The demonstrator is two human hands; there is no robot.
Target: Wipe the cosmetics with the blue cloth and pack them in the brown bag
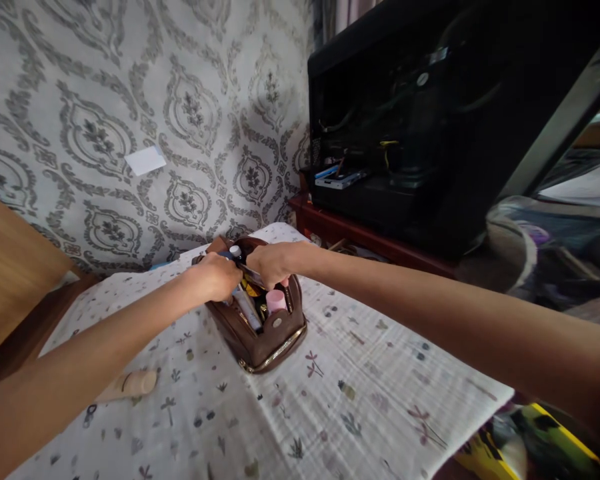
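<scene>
Brown gold-zipped bag (260, 347): stands open on our white plant-printed cloth (350, 360)
Left hand (219, 275): fingers curl at its opening; we cannot tell their grip
Right hand (271, 263): reaches inside, near a pink cylindrical container (276, 301); grip hidden from us

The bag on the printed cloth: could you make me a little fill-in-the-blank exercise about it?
The left hand and right hand are both at the ____-coloured bag.
The short cylindrical item at the bag's near end is coloured ____.
The zip there is ____-coloured.
The cloth underneath has a ____ background.

Missing words: brown; pink; gold; white.
</scene>
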